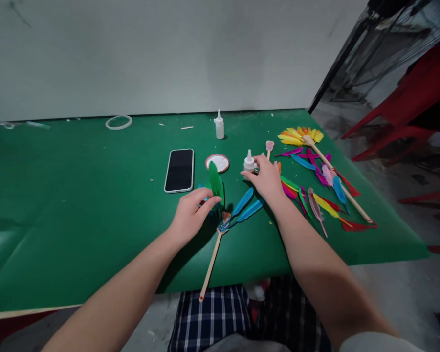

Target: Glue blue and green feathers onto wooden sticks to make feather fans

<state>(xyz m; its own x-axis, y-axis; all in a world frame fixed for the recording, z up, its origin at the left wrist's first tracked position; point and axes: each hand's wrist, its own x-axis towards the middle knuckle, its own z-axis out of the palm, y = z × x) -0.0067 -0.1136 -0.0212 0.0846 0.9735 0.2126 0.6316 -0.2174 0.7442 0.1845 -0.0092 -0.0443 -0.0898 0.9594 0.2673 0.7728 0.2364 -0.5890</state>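
Observation:
My left hand (pixel 195 211) pinches a green feather (pixel 216 183), which stands upright above the head of a wooden fan stick (pixel 213 261). Blue feathers (pixel 251 210) spread out from that head, and the stick's lower end reaches the table's front edge. To the right, my right hand (pixel 266 178) has its thumb and fingers around a small white glue bottle (pixel 249 162), whose nozzle points up. Between the hands, further back, lies a round white lid with a red rim (pixel 217 163). A second glue bottle (pixel 219 126) stands upright behind it.
A phone (pixel 179 170) lies left of the lid. Loose coloured feathers (pixel 316 205) and a yellow feather fan (pixel 301 136) with a long stick cover the right side. A white ring (pixel 119 122) lies at the back left. Red chairs (pixel 407 115) stand beyond the green table (pixel 77 210).

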